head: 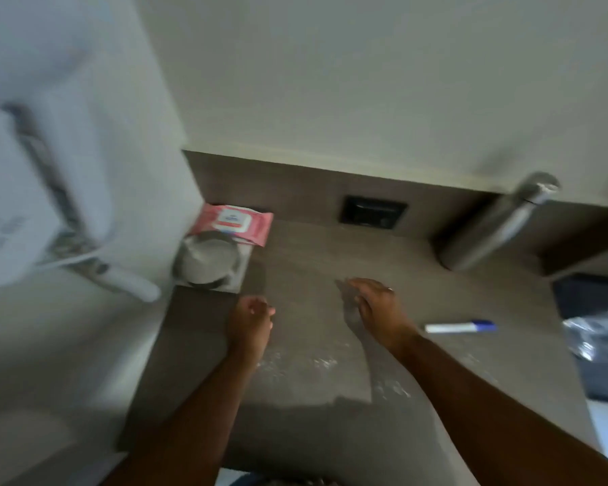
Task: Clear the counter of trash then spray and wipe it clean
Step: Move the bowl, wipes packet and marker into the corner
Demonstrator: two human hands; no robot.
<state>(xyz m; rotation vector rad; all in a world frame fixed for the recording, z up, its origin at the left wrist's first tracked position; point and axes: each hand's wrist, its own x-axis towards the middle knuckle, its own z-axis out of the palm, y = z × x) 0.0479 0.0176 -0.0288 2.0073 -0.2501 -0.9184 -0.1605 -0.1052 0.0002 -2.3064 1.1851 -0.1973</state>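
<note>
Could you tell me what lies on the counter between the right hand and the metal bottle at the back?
Nothing: in the head view the counter is bare between the right hand and the metal bottle; the pen lies off to the side.

Pale wall [365, 82]; brown tiled backsplash [295, 191] with dark socket [374, 212]; white cabinet side [95, 82] at left.
</note>
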